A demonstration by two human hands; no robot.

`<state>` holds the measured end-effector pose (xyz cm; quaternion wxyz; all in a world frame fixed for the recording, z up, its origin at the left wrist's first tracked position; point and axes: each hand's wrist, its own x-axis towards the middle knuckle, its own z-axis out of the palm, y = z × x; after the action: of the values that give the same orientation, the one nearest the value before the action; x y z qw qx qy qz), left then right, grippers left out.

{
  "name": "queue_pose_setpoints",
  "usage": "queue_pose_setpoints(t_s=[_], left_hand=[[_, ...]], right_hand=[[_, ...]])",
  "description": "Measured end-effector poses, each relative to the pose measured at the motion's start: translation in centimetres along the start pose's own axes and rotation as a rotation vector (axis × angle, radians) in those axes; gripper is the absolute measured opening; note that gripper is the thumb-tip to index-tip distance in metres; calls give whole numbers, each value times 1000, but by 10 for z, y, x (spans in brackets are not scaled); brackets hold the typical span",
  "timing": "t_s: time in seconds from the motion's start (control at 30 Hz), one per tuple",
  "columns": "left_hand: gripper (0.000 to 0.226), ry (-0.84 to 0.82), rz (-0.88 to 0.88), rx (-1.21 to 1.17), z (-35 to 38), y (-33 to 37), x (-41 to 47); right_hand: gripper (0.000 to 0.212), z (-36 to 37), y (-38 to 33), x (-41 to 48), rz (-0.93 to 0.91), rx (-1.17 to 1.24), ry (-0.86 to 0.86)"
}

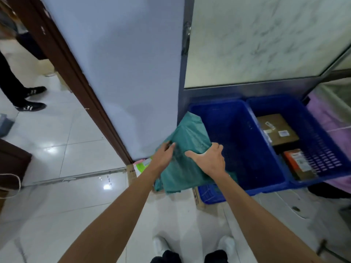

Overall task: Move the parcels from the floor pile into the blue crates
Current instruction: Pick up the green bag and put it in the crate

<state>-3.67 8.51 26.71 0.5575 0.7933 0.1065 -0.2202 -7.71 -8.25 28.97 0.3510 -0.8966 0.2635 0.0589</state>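
White shoes [160,245] are standing on the tiled floor [76,145]. Ahead, the left hand [163,156] is pinching the green parcel [188,135] by its left edge, and the right hand [210,160] is gripping its right edge, thumb spread on top. That parcel is hanging over the left blue crate [214,105] at its near-left corner. To the right, the right blue crate [322,141] is holding a brown box [277,130] and an orange box [297,164].

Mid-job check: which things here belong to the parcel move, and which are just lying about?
Job: teal mailer bag, gripped by left hand and right hand; left blue crate; right blue crate holding brown box and orange box; pink-green parcel on floor.
Lying about: purple cloth; white cord; a bystander's shoes.
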Motion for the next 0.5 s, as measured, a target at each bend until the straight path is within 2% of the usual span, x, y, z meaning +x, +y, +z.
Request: queue_pose_setpoints(t_s=[0.13, 0.27, 0.5], left_hand=[[66, -38, 92, 135, 43, 43, -17], [59, -12, 171, 154, 94, 95, -36], [36, 22, 2, -260, 199, 184, -67]], right_hand=[[114, -53, 0, 6, 26, 120, 112], [111, -101, 11, 10, -14, 107, 239], [112, -199, 73, 21, -102, 21, 367]])
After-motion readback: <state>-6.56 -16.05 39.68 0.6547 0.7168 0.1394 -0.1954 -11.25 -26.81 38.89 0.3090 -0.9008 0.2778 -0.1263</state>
